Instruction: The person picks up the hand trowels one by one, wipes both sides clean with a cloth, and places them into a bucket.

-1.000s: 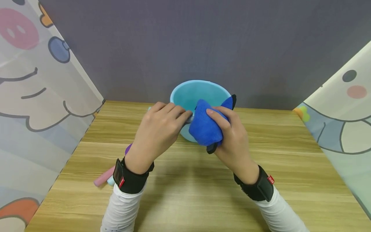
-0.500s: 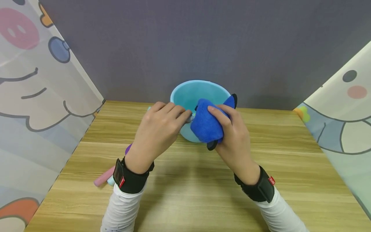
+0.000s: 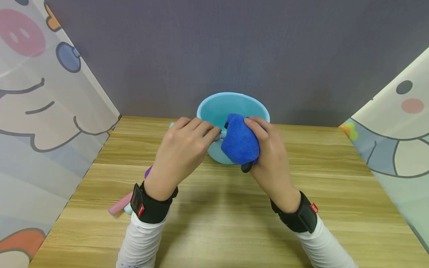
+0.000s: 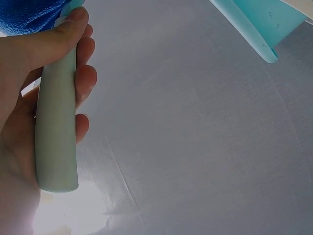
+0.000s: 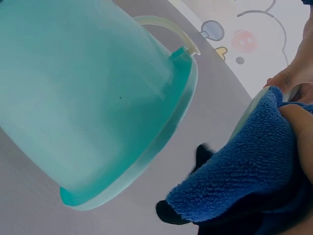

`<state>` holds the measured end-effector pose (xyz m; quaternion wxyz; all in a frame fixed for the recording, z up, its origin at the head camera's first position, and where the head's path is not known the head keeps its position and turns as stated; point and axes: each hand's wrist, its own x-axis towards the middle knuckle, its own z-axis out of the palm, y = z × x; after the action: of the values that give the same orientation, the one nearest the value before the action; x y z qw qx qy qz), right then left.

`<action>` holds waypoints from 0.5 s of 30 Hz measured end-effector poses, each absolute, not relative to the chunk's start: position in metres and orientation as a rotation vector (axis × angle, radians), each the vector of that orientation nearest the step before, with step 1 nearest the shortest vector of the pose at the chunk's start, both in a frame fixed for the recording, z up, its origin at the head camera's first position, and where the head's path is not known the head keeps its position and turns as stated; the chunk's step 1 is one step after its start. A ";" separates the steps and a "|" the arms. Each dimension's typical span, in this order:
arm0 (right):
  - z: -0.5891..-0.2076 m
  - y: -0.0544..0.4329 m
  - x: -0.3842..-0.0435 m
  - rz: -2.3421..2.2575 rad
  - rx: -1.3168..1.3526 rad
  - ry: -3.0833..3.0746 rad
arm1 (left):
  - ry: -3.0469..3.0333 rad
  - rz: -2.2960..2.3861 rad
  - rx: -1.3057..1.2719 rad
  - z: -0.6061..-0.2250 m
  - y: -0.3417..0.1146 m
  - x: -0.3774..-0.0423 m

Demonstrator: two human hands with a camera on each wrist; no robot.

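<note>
My left hand point(image 3: 184, 152) grips the thick pale green handle point(image 4: 57, 122) of a tool, its fingers curled round it and the thumb near the top. My right hand point(image 3: 272, 160) holds a blue terry cloth point(image 3: 240, 143) with black tabs at its corners. That cloth is folded over the tool's far end, so most of the head is hidden; a pale strip of it shows beside the cloth in the right wrist view. Both hands are raised in front of a light blue bucket point(image 3: 216, 109), and cloth and tool overlap its near rim in the head view.
A pink stick-like piece point(image 3: 120, 204), a light blue piece point(image 3: 128, 209) and a purple piece point(image 3: 148, 172) lie on the wooden table point(image 3: 214, 230), partly behind the left forearm. A grey wall point(image 3: 214, 48) rises behind the bucket. Cartoon-printed panels flank both sides.
My right hand has shifted slightly right and turned with the cloth, so the black corner at the upper right is now out of sight. The left hand stays nearly still.
</note>
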<state>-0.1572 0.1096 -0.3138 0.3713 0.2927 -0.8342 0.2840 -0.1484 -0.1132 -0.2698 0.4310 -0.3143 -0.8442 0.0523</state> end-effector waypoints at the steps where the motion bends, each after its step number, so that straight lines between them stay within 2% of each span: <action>1: -0.314 0.110 -0.157 0.728 0.753 -2.146 | -2.105 0.132 -0.783 -0.270 -0.113 -0.149; 15: -0.316 0.110 -0.160 0.738 0.731 -2.162 | -2.112 0.140 -0.788 -0.271 -0.114 -0.151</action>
<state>-0.1599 0.1102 -0.3160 0.3630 0.2842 -0.8398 0.2867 -0.1507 -0.1137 -0.2707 0.4275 -0.3154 -0.8454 0.0559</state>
